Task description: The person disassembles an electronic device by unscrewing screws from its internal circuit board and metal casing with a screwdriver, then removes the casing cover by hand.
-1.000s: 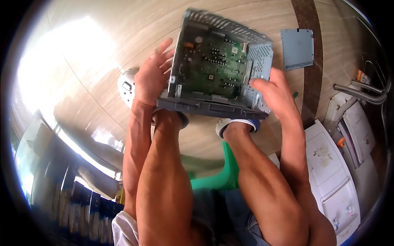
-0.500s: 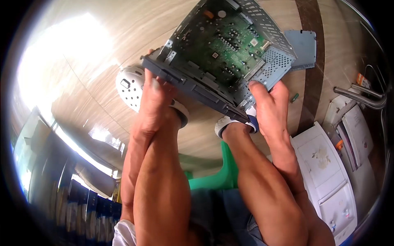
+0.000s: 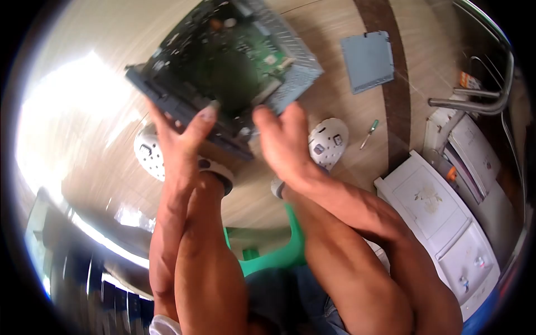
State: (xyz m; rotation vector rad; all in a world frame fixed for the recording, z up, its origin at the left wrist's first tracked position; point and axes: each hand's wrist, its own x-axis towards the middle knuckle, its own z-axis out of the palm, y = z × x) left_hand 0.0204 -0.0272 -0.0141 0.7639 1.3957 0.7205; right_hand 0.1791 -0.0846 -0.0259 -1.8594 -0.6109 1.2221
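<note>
An open metal device housing (image 3: 301, 84) with a green circuit board (image 3: 223, 72) inside is held up above the floor, tilted, its dark front panel towards me. My left hand (image 3: 181, 134) grips the front panel, thumb over its edge and fingers beneath. With the thumb on the perforated side wall, my right hand (image 3: 285, 139) grips the near right corner. The housing is slightly blurred. A flat grey metal plate (image 3: 367, 61) lies on the floor to the right, and a screwdriver with a green handle (image 3: 369, 134) lies below it.
White perforated clogs (image 3: 329, 142) are on my feet. A green stool (image 3: 273, 258) is under me. At the right stand a white cabinet (image 3: 427, 201) and a metal tube frame (image 3: 466, 106). A dark strip (image 3: 393, 106) crosses the tiled floor (image 3: 111, 33).
The housing has moved left with both hands and turned so that its front panel slants. My left thumb now lies over the panel edge. The right clog and the screwdriver show more fully.
</note>
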